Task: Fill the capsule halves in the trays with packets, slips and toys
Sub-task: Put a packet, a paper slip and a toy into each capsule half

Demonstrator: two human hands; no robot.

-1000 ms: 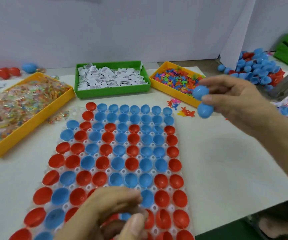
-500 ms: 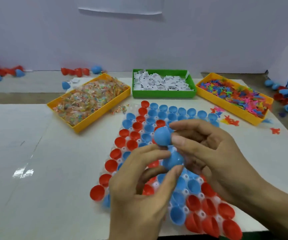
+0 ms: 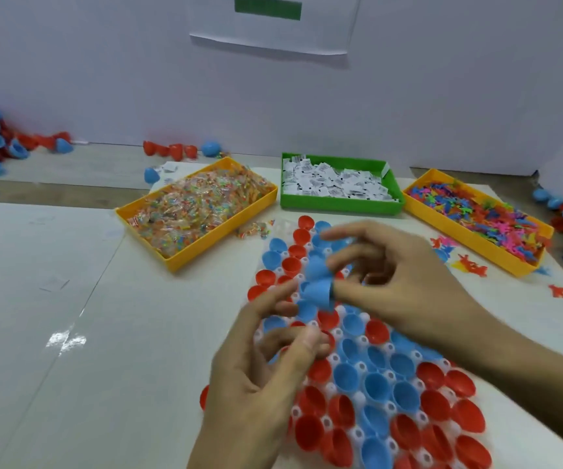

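Two blue capsule halves are pinched between the curled fingers of the right hand above the middle of the clear tray of red and blue capsule halves, while the left hand, at 7 o'clock of them, is held with fingers loosely bent, one fingertip near the lower half; whether it touches cannot be told. On the surface, three bins are lined up at 12 o'clock of the tray: packets in the yellow bin at 10 o'clock, slips in the green bin, toys in the yellow bin at 2 o'clock.

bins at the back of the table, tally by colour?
Yellow bin of packets and yellow bin of toys: 2
Green bin of slips: 1
Total: 3
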